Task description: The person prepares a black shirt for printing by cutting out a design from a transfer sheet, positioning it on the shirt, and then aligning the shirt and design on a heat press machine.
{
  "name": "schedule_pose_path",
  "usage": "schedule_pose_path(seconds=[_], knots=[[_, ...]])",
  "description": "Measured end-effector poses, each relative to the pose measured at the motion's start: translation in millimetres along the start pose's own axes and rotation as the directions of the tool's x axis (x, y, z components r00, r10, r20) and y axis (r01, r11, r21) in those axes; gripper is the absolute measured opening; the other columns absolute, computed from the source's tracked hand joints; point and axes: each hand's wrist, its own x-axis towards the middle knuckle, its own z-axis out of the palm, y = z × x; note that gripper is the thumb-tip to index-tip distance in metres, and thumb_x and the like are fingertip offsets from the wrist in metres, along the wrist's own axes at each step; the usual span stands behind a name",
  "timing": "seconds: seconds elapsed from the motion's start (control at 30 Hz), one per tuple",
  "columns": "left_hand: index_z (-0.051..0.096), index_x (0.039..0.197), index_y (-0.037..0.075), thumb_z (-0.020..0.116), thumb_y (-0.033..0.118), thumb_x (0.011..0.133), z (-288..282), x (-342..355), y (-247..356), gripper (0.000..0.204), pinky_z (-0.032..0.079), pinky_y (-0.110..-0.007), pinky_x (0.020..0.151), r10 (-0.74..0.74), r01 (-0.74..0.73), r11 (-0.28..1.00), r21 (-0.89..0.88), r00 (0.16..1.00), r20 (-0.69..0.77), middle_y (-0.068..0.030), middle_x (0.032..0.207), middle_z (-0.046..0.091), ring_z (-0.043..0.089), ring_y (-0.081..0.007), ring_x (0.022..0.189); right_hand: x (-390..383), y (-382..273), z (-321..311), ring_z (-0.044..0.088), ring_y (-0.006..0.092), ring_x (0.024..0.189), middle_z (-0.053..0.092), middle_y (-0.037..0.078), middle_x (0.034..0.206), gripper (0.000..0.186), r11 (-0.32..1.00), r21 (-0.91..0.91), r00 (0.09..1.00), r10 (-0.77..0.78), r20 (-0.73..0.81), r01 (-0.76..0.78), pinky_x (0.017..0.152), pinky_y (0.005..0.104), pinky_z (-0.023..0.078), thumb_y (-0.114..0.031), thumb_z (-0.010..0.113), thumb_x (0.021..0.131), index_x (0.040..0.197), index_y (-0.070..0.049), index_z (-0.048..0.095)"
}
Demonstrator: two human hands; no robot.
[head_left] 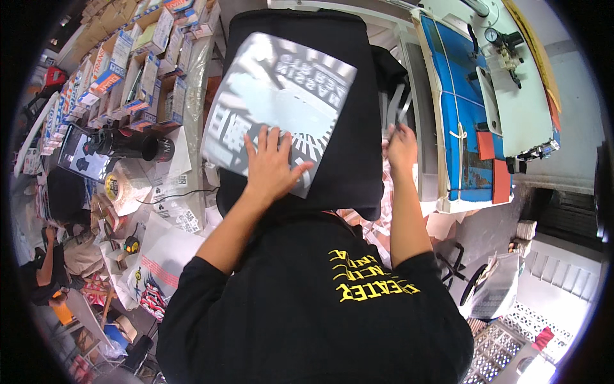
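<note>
Evidently, left hand (270, 168) lies spread, fingers unclenched, likely steadying the printed sheet (291, 105) on black fabric (358, 150); right hand (401, 152) curls alongside, grasp unclear.

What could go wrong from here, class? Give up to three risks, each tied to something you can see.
1. The printed sheet lies at a slant on the black fabric, with the left hand spread over its lower part; it could slip or crease if that hand drags.
2. The right hand is close beside shiny metal strips, so it might get nicked or pinched.
3. The black cable reaches toward the fabric and could snag.
</note>
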Motion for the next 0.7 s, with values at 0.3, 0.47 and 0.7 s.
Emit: schedule_pose_path(seconds=[0.3, 0.47, 0.7], knots=[[0.06, 0.123, 0.006, 0.059, 0.041, 0.092, -9.0, 64.5, -73.4, 0.047, 0.006, -0.072, 0.112, -0.088, 0.088, 0.996, 0.02, 0.996, -0.007, -0.0173, 0.151, 0.039, 0.026, -0.0385, 0.146, -77.4, 72.5, -51.6, 0.061, 0.0101, 0.064, 0.066, 0.007, 0.092, 0.037, 0.981, 0.173, 0.984, 0.055, 0.169, -0.085, 0.046, 0.0213, 0.045, -0.001, 0.048, 0.097, 0.134, -0.001, 0.048], [0.045, 0.144, 0.008, 0.057, 0.056, 0.089, 26.1, 77.4, -38.4, 0.074, 0.011, -0.065, 0.115, 0.014, -0.009, 0.996, 0.086, 0.999, -0.049, -0.0217, 0.153, 0.034, 0.023, -0.0458, 0.144, -121.5, 85.7, -46.0, 0.061, 0.0106, 0.066, 0.065, 0.007, 0.093, 0.037, 0.97, 0.203, 0.942, 0.061, 0.33, -0.134, 0.052, 0.0235, 0.048, 0.002, 0.046, 0.097, 0.135, -0.001, 0.047], [0.045, 0.144, 0.009, 0.061, 0.055, 0.087, 29.4, 137.0, -97.3, 0.074, 0.009, -0.066, 0.115, 0.147, -0.137, 0.985, 0.107, 0.985, -0.093, -0.0187, 0.153, 0.035, 0.023, -0.0438, 0.145, -153.4, 103.5, -52.4, 0.059, 0.0096, 0.069, 0.059, 0.003, 0.086, 0.039, 0.895, 0.293, 0.789, 0.1, 0.606, -0.338, 0.057, 0.0216, 0.046, -0.017, 0.061, 0.097, 0.133, -0.005, 0.05]])
